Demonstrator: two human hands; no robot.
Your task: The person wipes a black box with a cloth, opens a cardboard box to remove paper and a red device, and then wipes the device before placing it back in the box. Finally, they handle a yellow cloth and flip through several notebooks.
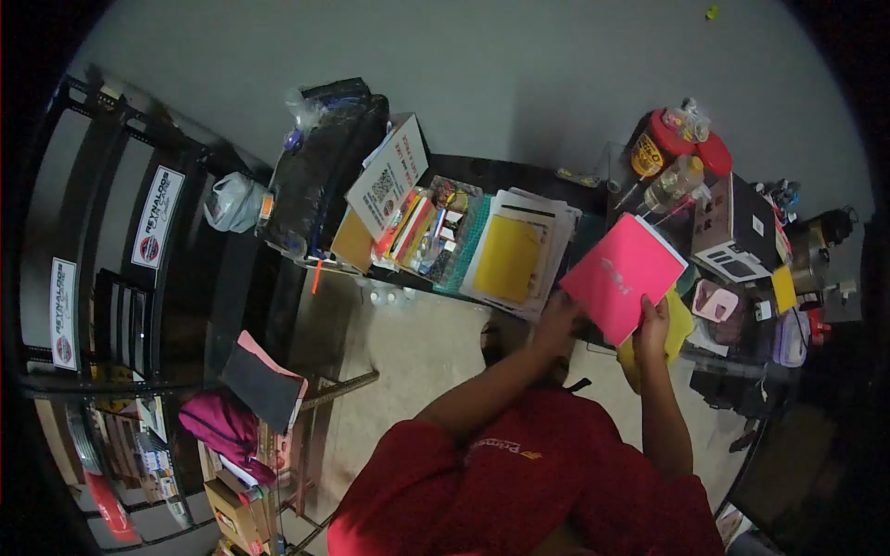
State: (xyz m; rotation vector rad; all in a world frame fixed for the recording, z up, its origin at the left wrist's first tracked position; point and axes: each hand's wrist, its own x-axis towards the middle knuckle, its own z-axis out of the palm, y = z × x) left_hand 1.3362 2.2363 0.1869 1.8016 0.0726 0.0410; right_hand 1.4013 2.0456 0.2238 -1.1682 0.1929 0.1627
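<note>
A bright pink folder is tilted over the table edge, with pale sheets showing along its upper right side. My right hand grips its lower right edge, thumb on top. Against the lower left edge is my left hand, closed on the folder; its fingers are partly in shadow and hidden. Behind my right hand, a yellow folder shows below the pink one; whether I hold it too cannot be seen. Left of the pink folder, another yellow folder lies on a stack of papers.
A teal basket and a bin of stationery stand left of the papers. At right are a bottle, red-lidded jars, a black-and-white box and a pink case. Black shelving lines the left.
</note>
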